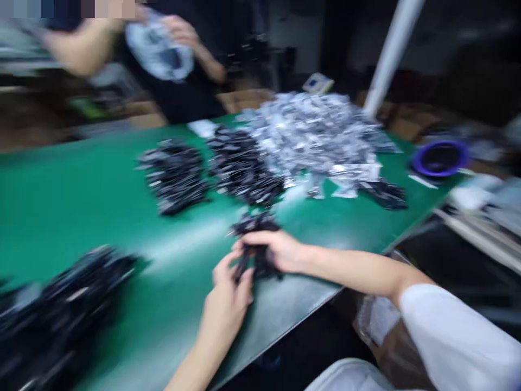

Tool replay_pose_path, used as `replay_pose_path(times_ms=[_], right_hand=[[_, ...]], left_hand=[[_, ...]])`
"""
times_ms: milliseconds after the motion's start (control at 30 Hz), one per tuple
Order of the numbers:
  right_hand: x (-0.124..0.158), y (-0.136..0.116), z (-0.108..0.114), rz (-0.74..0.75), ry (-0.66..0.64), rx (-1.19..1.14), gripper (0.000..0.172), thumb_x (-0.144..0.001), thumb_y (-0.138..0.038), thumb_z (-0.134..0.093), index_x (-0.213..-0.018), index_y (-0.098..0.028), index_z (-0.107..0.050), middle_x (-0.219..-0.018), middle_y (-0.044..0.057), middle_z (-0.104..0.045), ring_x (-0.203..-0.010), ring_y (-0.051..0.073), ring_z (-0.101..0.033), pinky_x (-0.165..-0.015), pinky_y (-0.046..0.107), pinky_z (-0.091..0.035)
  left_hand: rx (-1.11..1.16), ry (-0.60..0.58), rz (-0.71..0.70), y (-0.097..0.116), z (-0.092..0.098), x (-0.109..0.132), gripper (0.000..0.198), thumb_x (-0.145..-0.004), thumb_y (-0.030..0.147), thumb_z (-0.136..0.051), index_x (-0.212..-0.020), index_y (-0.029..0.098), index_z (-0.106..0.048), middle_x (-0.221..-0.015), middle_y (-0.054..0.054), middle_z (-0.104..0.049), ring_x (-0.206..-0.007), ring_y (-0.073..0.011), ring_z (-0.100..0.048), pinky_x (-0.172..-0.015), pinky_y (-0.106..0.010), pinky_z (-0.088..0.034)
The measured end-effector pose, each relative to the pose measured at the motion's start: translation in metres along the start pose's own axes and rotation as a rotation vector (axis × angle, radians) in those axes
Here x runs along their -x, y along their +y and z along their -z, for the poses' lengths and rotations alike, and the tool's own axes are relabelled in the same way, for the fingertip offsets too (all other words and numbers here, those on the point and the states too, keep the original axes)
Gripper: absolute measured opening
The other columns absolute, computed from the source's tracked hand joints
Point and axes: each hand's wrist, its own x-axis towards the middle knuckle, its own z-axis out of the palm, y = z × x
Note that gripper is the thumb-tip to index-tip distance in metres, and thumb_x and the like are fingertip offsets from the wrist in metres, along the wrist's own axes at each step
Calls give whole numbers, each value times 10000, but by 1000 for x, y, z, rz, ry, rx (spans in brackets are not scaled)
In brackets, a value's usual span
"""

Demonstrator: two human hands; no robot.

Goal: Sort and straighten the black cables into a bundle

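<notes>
My left hand (228, 290) is closed, thumb and fingers pinching a dark strand at the near edge of a small bunch of black cables (262, 262). From the right, my right hand (280, 248) wraps over the same bunch, its fingers curled around it. Blur hides the exact shape of the cables. Just beyond my hands lies a heap of black cables (244, 165), with another black heap (175, 176) to its left. A large dark pile (69, 309), badly blurred, fills the near left corner.
Silvery plastic packets (313, 130) form a big mound at the back of the green table (49, 201). At the right stands a purple-rimmed bowl (440, 158), near a white post (393, 57). Across the table a person (179, 92) in dark clothing raises both arms.
</notes>
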Motion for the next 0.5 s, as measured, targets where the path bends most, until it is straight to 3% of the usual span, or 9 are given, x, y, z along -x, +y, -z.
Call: replay_pose_path(times_ms=[100, 233, 300, 367, 433, 500], right_hand=[[-11, 7, 7, 9, -6, 31, 286, -649, -400, -872, -734, -187, -702, -720, -22, -681, -720, 134, -635, -796, 269, -520], [-22, -1, 9, 34, -50, 179, 188, -725, -280, -851, -800, -196, -701, -689, -43, -633, -706, 123, -590, -842, 282, -489], [-32, -12, 1, 119, -54, 444, 179, -749, -289, -816, -798, -191, -674, -663, -41, -604, -672, 133, -570, -782, 300, -492], [-55, -25, -16, 247, -62, 882, 219, -803, -383, -734, -788, -188, -635, -673, -17, -603, -663, 158, -578, -704, 319, -495], [-93, -37, -40, 348, -65, 1259, 263, -809, -439, -692, -817, -184, -629, -731, 20, -640, -709, 202, -615, -682, 339, -499], [-142, -45, -70, 412, -31, 1416, 321, -733, -427, -767, -901, -182, -647, -828, 50, -678, -804, 253, -643, -736, 369, -502]], left_hand=[[-64, -129, -56, -3, -1, -7, 503, -944, 361, -481, -1410, 191, -393, -954, -64, -720, -793, -216, -717, -748, -336, -547], [-39, -197, -217, -13, 9, -21, 549, -965, 420, -512, -1445, 193, -372, -891, -14, -677, -805, -183, -669, -780, -298, -513], [-20, -184, -230, -13, 15, -19, 504, -962, 419, -528, -1394, 181, -428, -869, -4, -665, -780, -168, -651, -773, -285, -510], [-27, -169, -234, -13, 19, -17, 407, -966, 385, -528, -1317, 182, -499, -872, -7, -674, -793, -165, -653, -788, -286, -515], [-61, -165, -262, -15, 20, -18, 334, -972, 357, -521, -1261, 192, -547, -900, -17, -696, -841, -172, -670, -817, -296, -526], [-115, -164, -318, -19, 19, -20, 317, -981, 364, -509, -1242, 193, -567, -980, -39, -720, -920, -186, -687, -852, -309, -540]])
